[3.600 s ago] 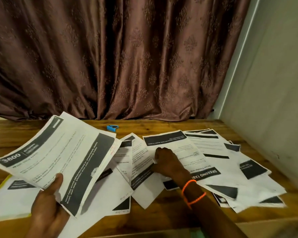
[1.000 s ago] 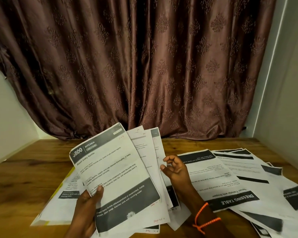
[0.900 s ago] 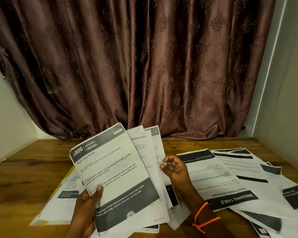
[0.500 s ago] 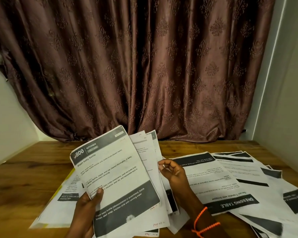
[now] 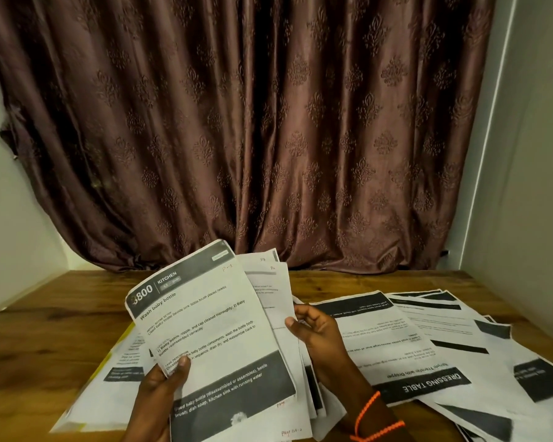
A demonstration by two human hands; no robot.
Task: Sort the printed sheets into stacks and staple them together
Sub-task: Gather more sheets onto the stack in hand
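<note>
My left hand point(image 5: 160, 397) holds a fanned stack of printed sheets point(image 5: 211, 339) upright over the table; the top one reads "KITCHEN, Wash baby bottle". My right hand point(image 5: 316, 330) pinches the right edge of the sheets behind the top one, thumb and fingers curled on the paper. To the right, several loose sheets point(image 5: 428, 346) lie spread flat, one headed "DRESSING TABLE" point(image 5: 431, 381). Another pile point(image 5: 115, 378) with a yellow edge lies under my left hand's stack. The stapler is hidden from view.
The wooden table point(image 5: 45, 339) runs back to a brown patterned curtain point(image 5: 253, 138). A pale wall point(image 5: 524, 186) closes the right side, another wall point(image 5: 10, 234) the left. An orange band point(image 5: 367, 416) circles my right wrist.
Since 3.6 s ago my left hand raised its sheets upright and my right hand left the table papers. In the last second my right hand's fingers closed onto the stack's right edge.
</note>
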